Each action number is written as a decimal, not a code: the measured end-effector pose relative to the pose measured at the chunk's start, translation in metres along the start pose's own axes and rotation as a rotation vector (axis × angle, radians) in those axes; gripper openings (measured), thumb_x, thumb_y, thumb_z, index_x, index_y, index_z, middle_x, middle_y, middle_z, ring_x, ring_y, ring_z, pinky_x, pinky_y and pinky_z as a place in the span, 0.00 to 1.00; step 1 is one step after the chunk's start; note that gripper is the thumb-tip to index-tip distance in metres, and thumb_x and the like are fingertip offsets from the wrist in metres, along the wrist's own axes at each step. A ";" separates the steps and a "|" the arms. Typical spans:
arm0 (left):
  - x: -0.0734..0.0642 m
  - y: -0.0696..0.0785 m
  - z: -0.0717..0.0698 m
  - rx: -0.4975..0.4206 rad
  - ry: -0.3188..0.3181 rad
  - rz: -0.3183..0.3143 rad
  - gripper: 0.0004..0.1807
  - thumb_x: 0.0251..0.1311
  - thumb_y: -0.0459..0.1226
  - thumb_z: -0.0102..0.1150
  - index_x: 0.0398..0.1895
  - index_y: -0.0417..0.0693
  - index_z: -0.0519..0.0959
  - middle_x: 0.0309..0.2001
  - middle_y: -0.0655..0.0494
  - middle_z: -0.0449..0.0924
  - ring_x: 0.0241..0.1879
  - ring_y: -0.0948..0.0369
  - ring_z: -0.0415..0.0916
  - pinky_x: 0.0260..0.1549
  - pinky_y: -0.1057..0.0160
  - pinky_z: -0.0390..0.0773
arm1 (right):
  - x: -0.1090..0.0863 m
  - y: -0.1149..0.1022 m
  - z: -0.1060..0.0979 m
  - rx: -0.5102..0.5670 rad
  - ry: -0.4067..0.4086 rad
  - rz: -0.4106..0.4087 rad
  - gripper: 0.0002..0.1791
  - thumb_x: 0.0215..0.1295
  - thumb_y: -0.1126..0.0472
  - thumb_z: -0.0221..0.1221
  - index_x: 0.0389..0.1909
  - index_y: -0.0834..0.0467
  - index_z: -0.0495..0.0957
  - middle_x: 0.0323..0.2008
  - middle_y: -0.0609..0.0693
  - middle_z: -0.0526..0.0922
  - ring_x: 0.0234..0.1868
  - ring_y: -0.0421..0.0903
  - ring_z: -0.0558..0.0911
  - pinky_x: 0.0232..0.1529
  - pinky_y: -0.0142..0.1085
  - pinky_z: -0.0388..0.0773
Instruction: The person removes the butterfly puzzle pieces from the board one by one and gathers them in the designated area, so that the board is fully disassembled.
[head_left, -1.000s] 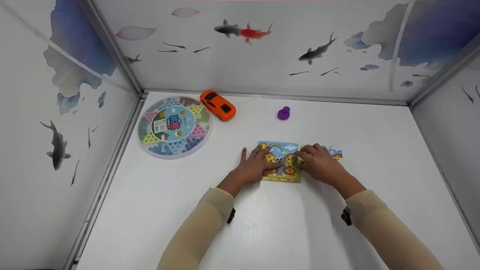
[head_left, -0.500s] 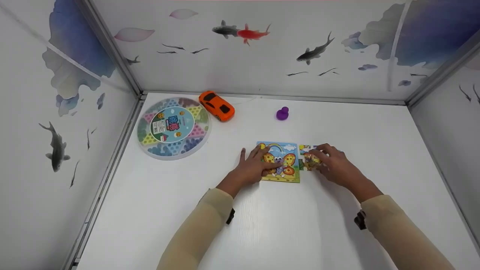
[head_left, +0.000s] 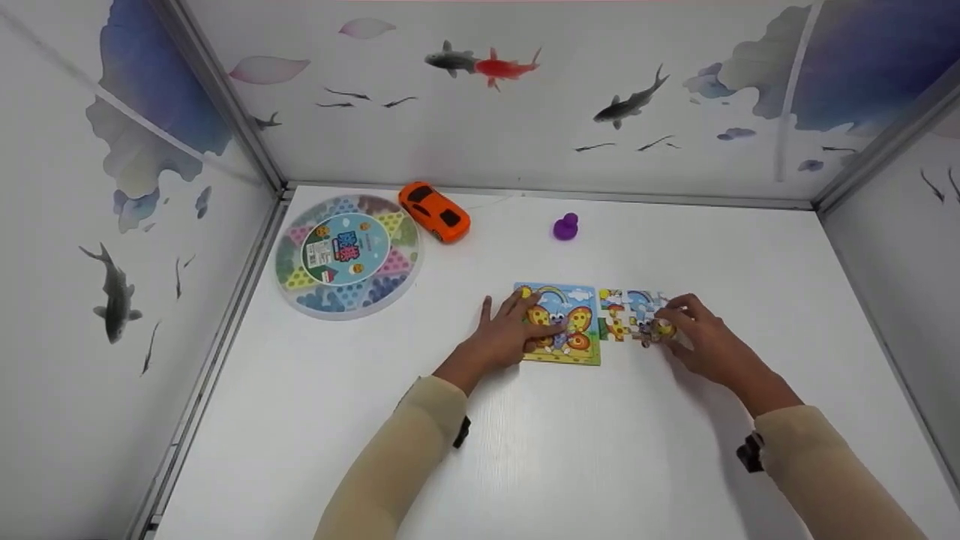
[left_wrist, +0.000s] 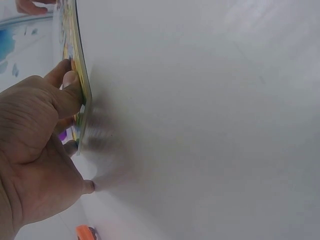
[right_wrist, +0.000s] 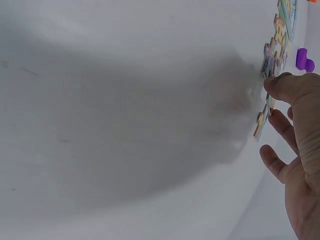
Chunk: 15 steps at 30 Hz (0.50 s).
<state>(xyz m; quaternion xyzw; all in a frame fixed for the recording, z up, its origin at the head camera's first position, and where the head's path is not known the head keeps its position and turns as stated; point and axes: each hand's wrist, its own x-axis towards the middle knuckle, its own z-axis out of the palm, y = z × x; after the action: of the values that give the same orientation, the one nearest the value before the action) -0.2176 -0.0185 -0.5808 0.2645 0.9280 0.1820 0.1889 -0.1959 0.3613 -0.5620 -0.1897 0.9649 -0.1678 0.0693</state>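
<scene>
My left hand (head_left: 501, 336) rests with spread fingers on a square butterfly picture board (head_left: 579, 352). In the left wrist view, the left thumb (left_wrist: 71, 82) lies against the edge of the board (left_wrist: 80, 55). Just right of the board lie several jigsaw pieces (head_left: 616, 324), laid close together. My right hand (head_left: 705, 337) is over their right end, its thumb and fingers pinching a jigsaw piece (head_left: 664, 328). The right wrist view has the right thumb (right_wrist: 281, 87) at the row of pieces (right_wrist: 279, 35), partly hiding the pinched one.
Behind the board sits a small purple toy (head_left: 566, 226). An orange toy car (head_left: 435, 212) stands at the back, beside a round Chinese checkers box (head_left: 349, 300). Printed walls (head_left: 525, 150) enclose the white table (head_left: 525, 465) at the back and sides.
My right hand has moved right, from the board's edge along the jigsaw pieces, uncovering those nearest the board. My left hand has stayed on the board.
</scene>
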 end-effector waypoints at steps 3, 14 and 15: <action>0.000 0.000 -0.001 0.000 -0.002 -0.001 0.31 0.87 0.43 0.51 0.83 0.88 0.65 0.93 0.56 0.45 0.93 0.47 0.33 0.86 0.26 0.35 | -0.003 0.007 0.001 0.014 0.012 -0.007 0.25 0.71 0.70 0.71 0.67 0.58 0.80 0.71 0.63 0.69 0.67 0.70 0.82 0.67 0.66 0.82; 0.000 0.001 -0.002 0.026 -0.009 0.010 0.31 0.87 0.42 0.50 0.83 0.87 0.64 0.93 0.56 0.45 0.93 0.46 0.34 0.86 0.26 0.36 | -0.010 0.017 -0.001 0.027 -0.020 0.001 0.13 0.75 0.71 0.66 0.57 0.63 0.86 0.71 0.64 0.69 0.70 0.70 0.80 0.69 0.70 0.77; 0.000 0.000 -0.001 0.028 -0.007 0.009 0.32 0.87 0.42 0.50 0.83 0.88 0.64 0.93 0.56 0.45 0.93 0.46 0.34 0.86 0.26 0.36 | -0.011 0.016 -0.001 0.027 -0.024 0.006 0.13 0.75 0.71 0.65 0.57 0.63 0.86 0.71 0.64 0.69 0.70 0.70 0.80 0.70 0.71 0.75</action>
<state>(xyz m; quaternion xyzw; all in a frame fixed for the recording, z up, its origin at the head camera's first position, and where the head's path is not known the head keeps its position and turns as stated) -0.2179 -0.0187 -0.5799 0.2721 0.9285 0.1690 0.1878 -0.1919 0.3800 -0.5661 -0.1880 0.9622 -0.1784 0.0838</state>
